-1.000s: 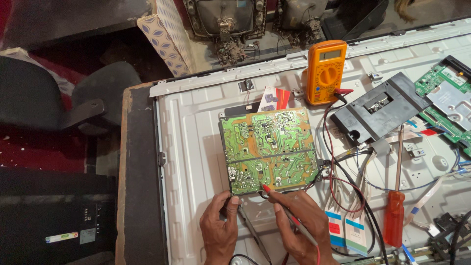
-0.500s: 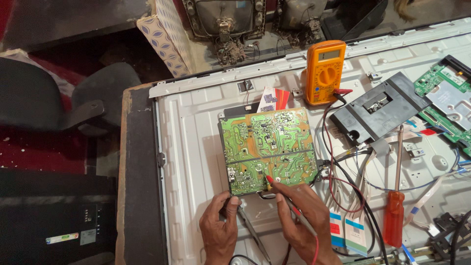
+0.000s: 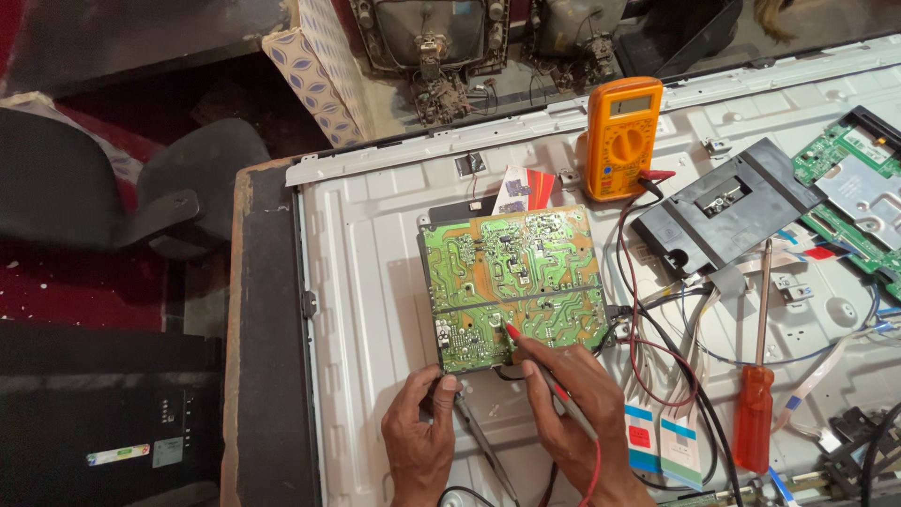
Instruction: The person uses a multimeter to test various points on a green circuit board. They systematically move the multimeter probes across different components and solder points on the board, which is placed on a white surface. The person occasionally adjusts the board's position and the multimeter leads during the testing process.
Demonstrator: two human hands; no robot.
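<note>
Board (image 3: pixel 511 286) flat on white panel (image 3: pixel 366 282), solder side up, just below-left of meter (image 3: pixel 621 138). Right hand (image 3: pixel 572 408) pinching red probe (image 3: pixel 549 380), tip on board's lower middle. Left hand (image 3: pixel 419 439) closed on black probe (image 3: pixel 483 451) at board's lower-left corner. Best: steady tips, one pad each, no bridging.

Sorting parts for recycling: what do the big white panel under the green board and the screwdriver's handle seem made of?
White panel: probably painted sheet metal, judging by its stamped ribs and matte finish. Screwdriver handle: likely translucent red-orange plastic, glossy, on a bare metal shaft.
</note>
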